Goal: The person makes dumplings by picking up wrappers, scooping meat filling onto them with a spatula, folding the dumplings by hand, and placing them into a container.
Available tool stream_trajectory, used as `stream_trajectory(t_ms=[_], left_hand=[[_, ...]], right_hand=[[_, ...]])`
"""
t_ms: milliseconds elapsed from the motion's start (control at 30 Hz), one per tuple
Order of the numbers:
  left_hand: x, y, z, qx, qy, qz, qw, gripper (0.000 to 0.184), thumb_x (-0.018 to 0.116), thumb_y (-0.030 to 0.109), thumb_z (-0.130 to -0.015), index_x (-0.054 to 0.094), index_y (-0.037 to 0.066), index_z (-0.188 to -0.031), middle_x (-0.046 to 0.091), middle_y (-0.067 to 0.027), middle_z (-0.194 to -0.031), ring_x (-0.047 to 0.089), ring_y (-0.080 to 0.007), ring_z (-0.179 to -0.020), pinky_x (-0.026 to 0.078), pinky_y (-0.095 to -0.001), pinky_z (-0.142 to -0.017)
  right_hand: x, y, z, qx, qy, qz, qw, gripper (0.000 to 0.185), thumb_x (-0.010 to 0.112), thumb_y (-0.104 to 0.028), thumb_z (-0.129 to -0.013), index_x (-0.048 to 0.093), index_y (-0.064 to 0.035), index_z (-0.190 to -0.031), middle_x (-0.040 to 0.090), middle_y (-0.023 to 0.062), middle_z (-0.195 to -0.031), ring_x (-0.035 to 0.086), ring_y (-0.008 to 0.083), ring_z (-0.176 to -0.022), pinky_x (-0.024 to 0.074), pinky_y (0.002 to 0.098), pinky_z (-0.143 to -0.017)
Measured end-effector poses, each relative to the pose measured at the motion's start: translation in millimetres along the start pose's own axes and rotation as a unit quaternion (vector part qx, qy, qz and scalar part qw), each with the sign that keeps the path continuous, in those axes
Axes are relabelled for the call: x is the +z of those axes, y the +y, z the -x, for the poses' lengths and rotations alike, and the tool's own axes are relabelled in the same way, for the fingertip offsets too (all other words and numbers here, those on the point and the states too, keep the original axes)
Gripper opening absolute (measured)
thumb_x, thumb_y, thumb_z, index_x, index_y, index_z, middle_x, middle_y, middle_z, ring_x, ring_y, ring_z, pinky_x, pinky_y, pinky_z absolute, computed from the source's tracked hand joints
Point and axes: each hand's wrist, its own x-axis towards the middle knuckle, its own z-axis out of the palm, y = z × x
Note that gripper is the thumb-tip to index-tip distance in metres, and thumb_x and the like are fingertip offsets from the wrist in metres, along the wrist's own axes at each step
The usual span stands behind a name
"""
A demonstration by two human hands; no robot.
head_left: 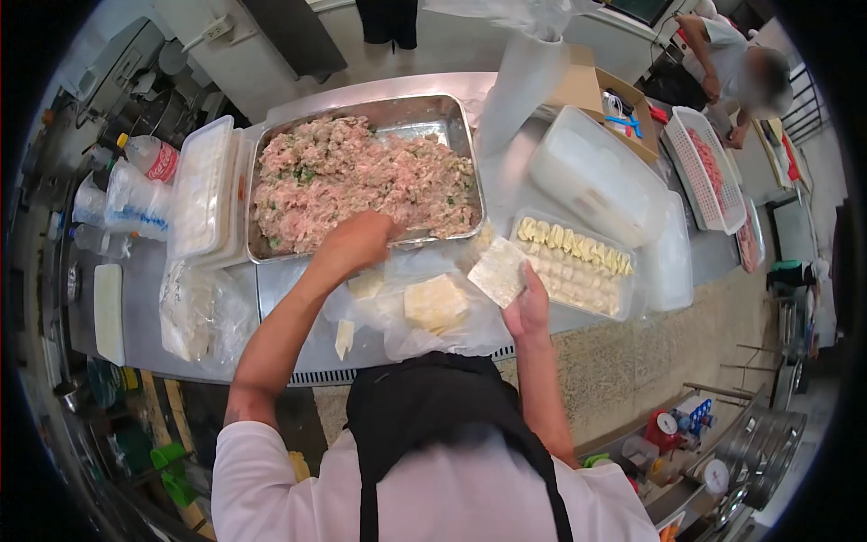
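Observation:
My right hand (528,305) pinches a square dough wrapper (498,273) by its right edge, holding it up flat. At the near rim of a metal tray (474,135) heaped with ground meat filling (361,176), my left hand (359,242) is closed with its fingertips by the meat. What it holds, if anything, is hidden. Between the hands and nearer my body, a stack of wrappers (435,305) lies on a clear plastic bag (411,343). Right of the wrapper, a plastic box (623,303) contains rows of folded dumplings (578,248).
Stacked lidded boxes (203,185), a bagged pack (188,312) and a cola bottle (152,155) stand left. Translucent tubs (601,172), a cardboard box (582,77) and a white basket (713,172) holding meat are right. Another person (722,63) works at the far right.

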Motion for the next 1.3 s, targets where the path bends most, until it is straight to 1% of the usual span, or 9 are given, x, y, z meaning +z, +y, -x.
stream_trajectory(t_ms=[100, 200, 267, 367, 533, 600, 733, 1067, 1300], left_hand=[[24.4, -13.4, -14.4, -0.010, -0.001, -0.040, 0.999, 0.052, 0.057, -0.002, -0.069, 0.071, 0.010, -0.118, 0.069, -0.0251, -0.094, 0.067, -0.0440, -0.089, 0.053, -0.0476, -0.082], [24.8, -31.2, -21.7, 0.077, 0.020, 0.054, 0.995, 0.054, 0.058, 0.001, -0.074, 0.069, 0.015, -0.125, 0.070, -0.0198, -0.078, 0.069, -0.0322, -0.073, 0.053, -0.0417, -0.069], [2.9, -22.1, -11.3, -0.008, -0.102, 0.257, 0.961, 0.045, 0.055, 0.003, -0.086, 0.069, 0.012, -0.128, 0.066, -0.0058, -0.068, 0.058, -0.0155, -0.057, 0.047, -0.0320, -0.059], [2.2, -22.1, 7.9, -0.015, -0.083, 0.376, 0.923, 0.044, 0.056, 0.002, -0.090, 0.067, 0.014, -0.131, 0.055, 0.0023, -0.062, 0.045, -0.0052, -0.055, 0.041, -0.0254, -0.054], [38.2, -3.0, 27.9, -0.023, -0.013, 0.366, 0.930, 0.049, 0.060, -0.003, -0.087, 0.066, 0.016, -0.132, 0.058, -0.0013, -0.065, 0.052, -0.0116, -0.055, 0.044, -0.0294, -0.056], [78.4, -4.3, 22.9, 0.185, 0.208, 0.158, 0.947, 0.049, 0.065, -0.003, -0.082, 0.070, 0.017, -0.127, 0.059, -0.0084, -0.071, 0.058, -0.0231, -0.062, 0.047, -0.0349, -0.061], [42.4, 25.6, 62.3, 0.067, 0.152, 0.057, 0.984, 0.048, 0.067, -0.003, -0.078, 0.071, 0.014, -0.123, 0.055, -0.0133, -0.073, 0.058, -0.0321, -0.068, 0.047, -0.0419, -0.066], [43.5, 61.2, 61.8, 0.080, 0.201, 0.100, 0.971, 0.044, 0.066, -0.004, -0.078, 0.073, 0.012, -0.119, 0.055, -0.0129, -0.071, 0.057, -0.0295, -0.065, 0.045, -0.0412, -0.062], [64.2, 52.1, 35.6, 0.100, 0.169, 0.104, 0.975, 0.046, 0.065, -0.006, -0.079, 0.072, 0.011, -0.121, 0.055, -0.0137, -0.073, 0.057, -0.0277, -0.067, 0.046, -0.0364, -0.064]], right_hand=[[9.5, 14.1, -9.6, 0.002, 0.037, 0.046, 0.998, 0.049, 0.044, -0.026, -0.105, 0.043, 0.0070, -0.141, 0.055, 0.0200, -0.139, 0.055, 0.0344, -0.128, 0.0405, 0.0475, -0.113], [6.2, 23.5, -22.5, -0.017, 0.039, 0.057, 0.997, 0.049, 0.043, -0.027, -0.106, 0.044, 0.0073, -0.140, 0.056, 0.0199, -0.138, 0.056, 0.0340, -0.127, 0.0413, 0.0467, -0.112], [11.6, 19.8, -23.8, -0.031, 0.042, 0.055, 0.997, 0.049, 0.043, -0.028, -0.106, 0.043, 0.0072, -0.140, 0.055, 0.0201, -0.139, 0.056, 0.0338, -0.127, 0.0408, 0.0465, -0.112], [19.8, 14.3, -22.6, -0.027, 0.039, 0.021, 0.999, 0.050, 0.040, -0.029, -0.106, 0.043, 0.0072, -0.141, 0.053, 0.0209, -0.140, 0.054, 0.0342, -0.129, 0.0392, 0.0474, -0.113], [43.7, 17.5, -39.0, 0.040, -0.001, -0.095, 0.995, 0.047, 0.037, -0.027, -0.107, 0.043, 0.0049, -0.141, 0.053, 0.0203, -0.140, 0.053, 0.0354, -0.128, 0.0389, 0.0512, -0.113], [55.4, 18.6, -44.9, 0.068, -0.012, -0.132, 0.989, 0.047, 0.036, -0.027, -0.107, 0.041, 0.0040, -0.142, 0.051, 0.0204, -0.141, 0.051, 0.0369, -0.130, 0.0366, 0.0537, -0.114], [61.5, 13.3, -44.1, -0.004, 0.114, -0.081, 0.990, 0.047, 0.033, -0.028, -0.108, 0.044, 0.0060, -0.138, 0.055, 0.0212, -0.135, 0.052, 0.0349, -0.128, 0.0373, 0.0505, -0.114], [49.0, 10.2, -43.5, -0.052, 0.122, -0.065, 0.989, 0.046, 0.034, -0.026, -0.107, 0.048, 0.0096, -0.133, 0.057, 0.0224, -0.130, 0.056, 0.0350, -0.121, 0.0430, 0.0479, -0.109], [60.3, -9.0, -26.1, -0.013, -0.044, -0.027, 0.999, 0.044, 0.046, -0.016, -0.098, 0.046, 0.0036, -0.138, 0.055, 0.0191, -0.135, 0.053, 0.0321, -0.127, 0.0394, 0.0459, -0.112]])
